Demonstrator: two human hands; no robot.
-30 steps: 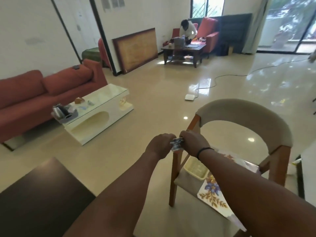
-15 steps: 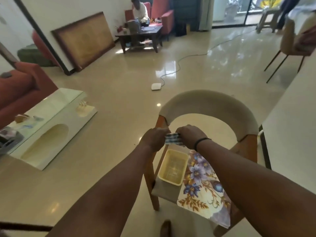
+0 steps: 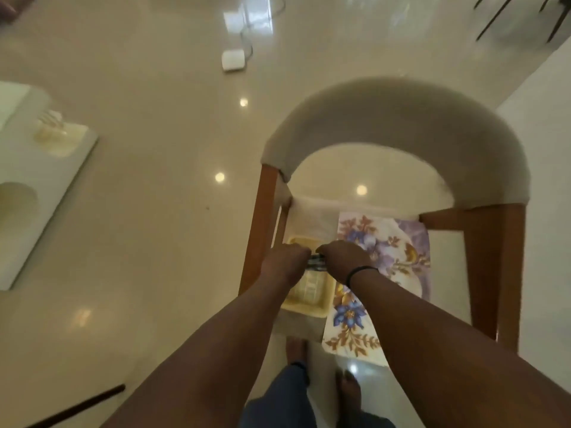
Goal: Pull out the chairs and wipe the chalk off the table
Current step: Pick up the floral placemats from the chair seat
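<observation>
A chair with a beige curved backrest and brown wooden legs stands right in front of me, pulled away from the white table at the right edge. On its seat lie a yellow plastic tray and a floral mat. My left hand and my right hand meet over the tray, both gripping a small folded grey-blue cloth between them. Most of the cloth is hidden by my fingers.
A white low coffee table sits at the left. A white adapter with a cable lies on the glossy floor ahead. Dark chair legs show at the top right. My bare feet stand just before the chair.
The view has tilted sharply down and come closer to the chair. Both hands have lowered from in front of the backrest to just above the tray, still holding the cloth.
</observation>
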